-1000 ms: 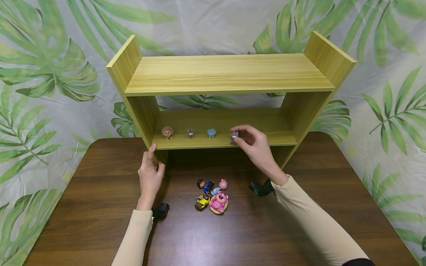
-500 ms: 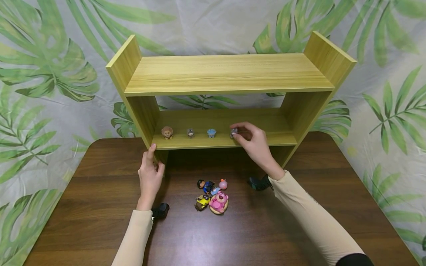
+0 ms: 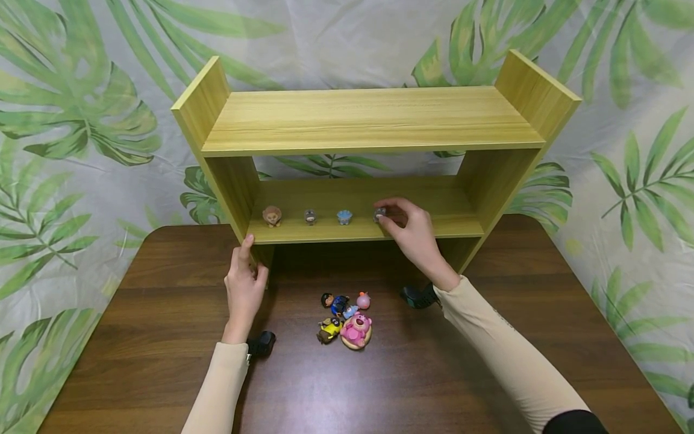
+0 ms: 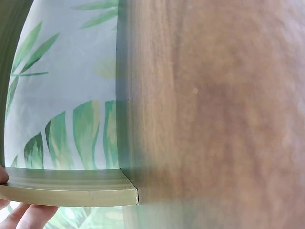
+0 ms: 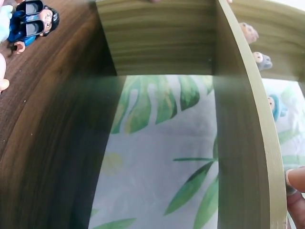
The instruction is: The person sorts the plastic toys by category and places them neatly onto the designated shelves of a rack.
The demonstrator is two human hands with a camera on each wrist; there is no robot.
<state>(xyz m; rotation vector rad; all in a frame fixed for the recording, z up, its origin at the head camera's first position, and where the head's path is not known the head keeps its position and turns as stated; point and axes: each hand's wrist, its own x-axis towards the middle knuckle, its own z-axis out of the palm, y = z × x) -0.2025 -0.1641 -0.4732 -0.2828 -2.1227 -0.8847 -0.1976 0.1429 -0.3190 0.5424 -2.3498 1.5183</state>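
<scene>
On the middle board of a wooden shelf [image 3: 374, 120], my right hand [image 3: 414, 235] pinches a small grey figurine [image 3: 378, 214] between thumb and fingers, which partly cover it. A lion figurine [image 3: 272, 216], another small grey figurine [image 3: 309, 217] and a blue figurine [image 3: 344, 217] stand in a row to its left. My left hand [image 3: 245, 283] grips the shelf's left side panel low at the front. In the left wrist view, its fingers [image 4: 33, 215] lie along one face of that panel [image 4: 71, 195], with a fingertip on the other side.
Several toys lie on the brown table [image 3: 162, 313] before the shelf: a pink bear [image 3: 356, 330], a yellow-shirted figure [image 3: 330, 330], a dark-haired figure in blue [image 3: 335, 303], a small blue toy [image 3: 350, 311] and a round pink toy [image 3: 363, 301]. Behind hangs a leaf-patterned cloth [image 3: 347, 42].
My right hand has shifted slightly left and back along the middle board with the grey figurine. My left hand stays at the side panel.
</scene>
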